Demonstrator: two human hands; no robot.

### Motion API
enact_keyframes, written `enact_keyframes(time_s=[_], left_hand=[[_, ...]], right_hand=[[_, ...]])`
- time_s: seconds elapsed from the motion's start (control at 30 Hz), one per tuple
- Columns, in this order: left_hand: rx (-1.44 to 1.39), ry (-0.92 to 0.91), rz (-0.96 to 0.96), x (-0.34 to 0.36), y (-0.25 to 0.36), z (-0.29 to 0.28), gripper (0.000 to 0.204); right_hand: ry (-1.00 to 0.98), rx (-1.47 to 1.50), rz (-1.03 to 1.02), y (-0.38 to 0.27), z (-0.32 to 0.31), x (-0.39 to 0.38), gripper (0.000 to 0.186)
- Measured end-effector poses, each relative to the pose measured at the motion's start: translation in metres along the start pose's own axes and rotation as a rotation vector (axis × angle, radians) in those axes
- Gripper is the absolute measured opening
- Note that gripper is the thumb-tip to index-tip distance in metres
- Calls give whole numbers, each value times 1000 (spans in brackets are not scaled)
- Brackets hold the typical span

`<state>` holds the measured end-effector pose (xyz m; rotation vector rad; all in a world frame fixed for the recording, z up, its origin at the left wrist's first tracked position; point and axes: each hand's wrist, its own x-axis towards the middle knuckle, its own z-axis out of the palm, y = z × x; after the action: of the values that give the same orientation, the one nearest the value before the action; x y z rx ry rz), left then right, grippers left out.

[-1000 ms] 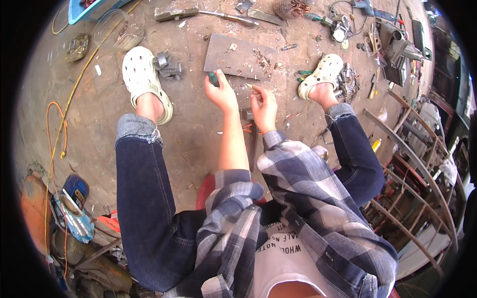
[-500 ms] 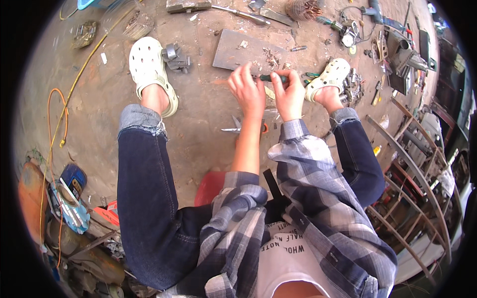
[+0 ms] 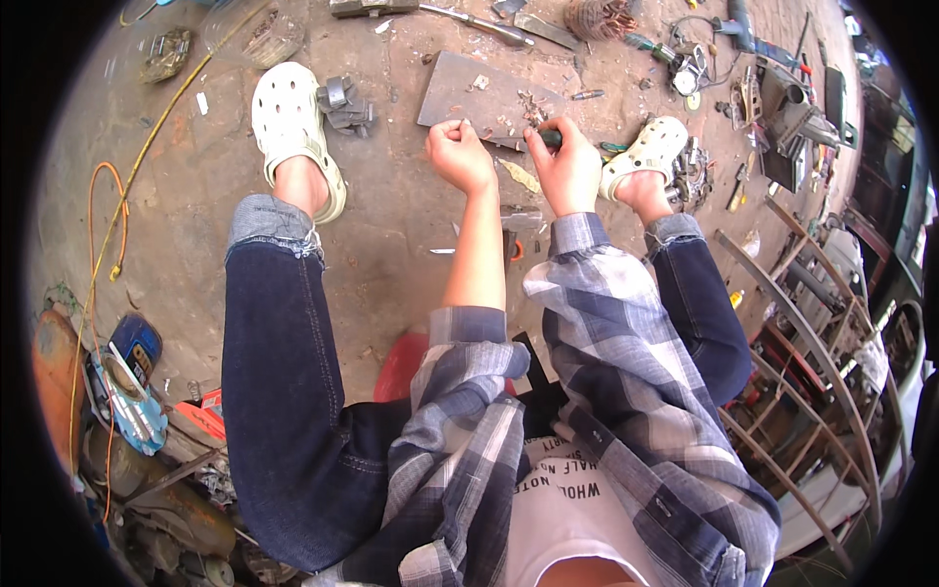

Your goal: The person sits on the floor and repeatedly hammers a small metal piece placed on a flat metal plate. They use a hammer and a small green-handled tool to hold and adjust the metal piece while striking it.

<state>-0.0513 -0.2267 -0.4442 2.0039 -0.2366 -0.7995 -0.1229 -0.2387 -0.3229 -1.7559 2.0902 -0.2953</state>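
Observation:
My right hand (image 3: 565, 166) is closed around a tool with a dark green handle (image 3: 551, 139); its working end cannot be made out. To the left, my left hand (image 3: 458, 157) is curled in a pinch at the near edge of a flat metal plate (image 3: 455, 88). Whatever its fingers hold is too small or hidden to name. Small brownish scraps (image 3: 533, 110) lie on the plate's right part. Between the hands and nearer me is a yellowish strip (image 3: 521, 177). Scissors with orange handles (image 3: 515, 247) lie partly behind my left forearm.
Grey metal pieces (image 3: 345, 106) sit beside my left shoe. A hammer (image 3: 372, 8), a copper wire coil (image 3: 599, 18) and a corded power tool (image 3: 740, 24) lie at the back. A curved metal frame (image 3: 817, 338) stands at right; a yellow hose (image 3: 156, 142) runs along the left.
My hands have drawn apart: the left moved left and away from the green-handled tool, its fingers curling closed. My right hand still grips the handle and has tilted upward.

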Motion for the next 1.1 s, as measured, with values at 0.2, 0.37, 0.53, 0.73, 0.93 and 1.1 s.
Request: enact_keyframes(time_s=[0.2, 0.37, 0.53, 0.73, 0.93, 1.1], left_hand=[[-4, -5, 79, -4, 1, -5, 10], [-33, -17, 39, -2, 2, -4, 9], [-9, -6, 84, -3, 0, -5, 8], [8, -23, 107, -2, 2, -7, 8], [9, -25, 77, -1, 4, -8, 8], [-1, -27, 93, -1, 3, -8, 8]], right_hand=[[35, 197, -126, -14, 5, 4, 21], [-34, 154, -196, -17, 10, 5, 21], [-67, 150, -233, -17, 11, 6, 20], [-99, 134, -278, -18, 10, 14, 21], [-127, 99, -380, -20, 8, 18, 20], [-143, 100, -416, -20, 5, 17, 20]])
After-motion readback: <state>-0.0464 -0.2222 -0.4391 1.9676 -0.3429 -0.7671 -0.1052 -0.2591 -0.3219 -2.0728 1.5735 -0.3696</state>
